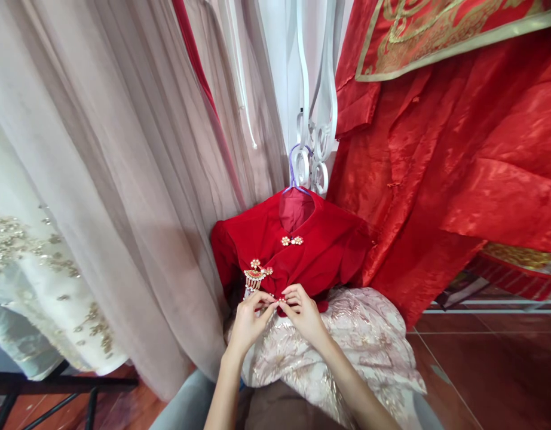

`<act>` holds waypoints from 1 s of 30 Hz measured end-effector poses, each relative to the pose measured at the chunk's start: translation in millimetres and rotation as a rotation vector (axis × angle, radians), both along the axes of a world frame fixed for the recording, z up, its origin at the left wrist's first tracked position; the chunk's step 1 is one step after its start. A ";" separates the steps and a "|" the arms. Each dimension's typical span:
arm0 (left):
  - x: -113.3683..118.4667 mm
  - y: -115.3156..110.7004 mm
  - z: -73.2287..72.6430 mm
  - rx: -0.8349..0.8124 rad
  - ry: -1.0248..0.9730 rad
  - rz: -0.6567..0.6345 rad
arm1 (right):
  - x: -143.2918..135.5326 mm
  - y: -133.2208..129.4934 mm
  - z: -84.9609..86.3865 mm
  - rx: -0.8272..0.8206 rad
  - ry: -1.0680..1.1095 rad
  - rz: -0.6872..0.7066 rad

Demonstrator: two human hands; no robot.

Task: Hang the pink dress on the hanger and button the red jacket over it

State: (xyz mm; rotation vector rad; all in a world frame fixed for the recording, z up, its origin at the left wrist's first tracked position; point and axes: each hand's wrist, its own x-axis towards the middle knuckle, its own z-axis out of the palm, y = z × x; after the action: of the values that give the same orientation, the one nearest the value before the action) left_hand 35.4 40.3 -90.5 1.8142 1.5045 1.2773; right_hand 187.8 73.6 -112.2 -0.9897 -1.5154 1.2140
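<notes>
A red velvet garment hangs on a purple hanger, with a flower-shaped clasp below its collar. On its left front sits a fan-shaped beaded ornament with tassels. My left hand pinches at the lower front edge of the garment, just under the ornament. My right hand pinches the same edge close beside it, at a small beaded clasp. The fingertips of both hands nearly meet and partly hide the clasp. Pale floral brocade fabric lies beneath the garment and my wrists.
Long pale pink drapes fill the left, beside a white gown with gold beading. Red satin garments hang at the right. A white scrollwork metal stand rises behind the hanger. Black metal legs stand at lower left.
</notes>
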 end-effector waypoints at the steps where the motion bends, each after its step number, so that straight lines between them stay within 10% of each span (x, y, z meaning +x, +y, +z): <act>1: 1.4 -0.4 -0.5 0.000 -0.014 0.012 | -0.1 -0.4 1.3 -0.003 -0.001 0.004; 12: 9.9 31.5 8.7 0.008 -0.682 0.327 | 6.0 -3.1 15.4 -0.007 -0.030 0.065; 30: 31.7 32.4 26.2 0.268 -0.355 0.530 | 17.0 -6.0 33.6 -0.024 -0.053 0.152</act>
State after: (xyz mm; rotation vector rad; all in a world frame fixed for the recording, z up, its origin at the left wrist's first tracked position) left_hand 67.1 72.8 -64.3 1.2612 1.7243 2.0129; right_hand 204.8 67.6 -78.6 -0.9425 -1.6464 1.3240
